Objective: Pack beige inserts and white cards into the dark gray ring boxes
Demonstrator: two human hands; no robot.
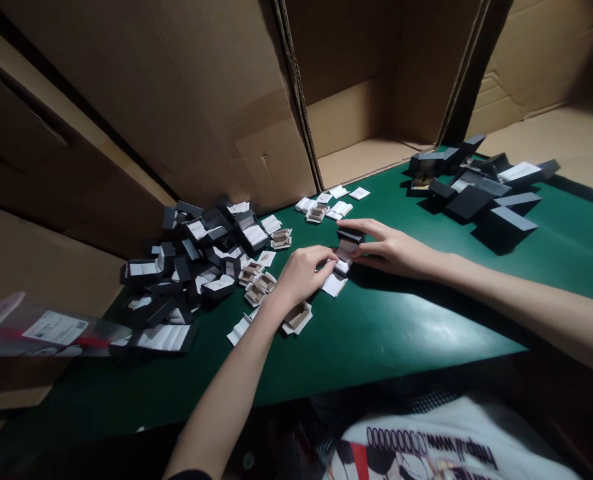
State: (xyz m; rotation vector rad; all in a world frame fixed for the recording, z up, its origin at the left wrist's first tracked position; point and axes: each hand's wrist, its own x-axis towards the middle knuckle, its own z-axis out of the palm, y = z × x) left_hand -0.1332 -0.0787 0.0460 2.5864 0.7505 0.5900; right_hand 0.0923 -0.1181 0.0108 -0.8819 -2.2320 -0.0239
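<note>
Low over the green table, my right hand (391,248) grips a small black jewelry box (351,236) with its lid up and pale lining showing. From the other side my left hand (304,272) reaches to the box, thumb and fingertips pinched at its white insert (343,267). Whether the insert is still fully seated, I cannot tell. Just below the box lies a flat white piece (334,285). Beneath my left wrist, partly covered, is a white insert with a brown hollow underside (297,319).
A heap of open black boxes (191,250) lies at the left, with loose white inserts (261,288) beside it. More inserts (339,210) lie further back. Another group of black boxes (476,187) sits at the far right. Large cardboard boxes (226,100) stand behind the green table (426,320). A clear plastic container (51,330) is at the left.
</note>
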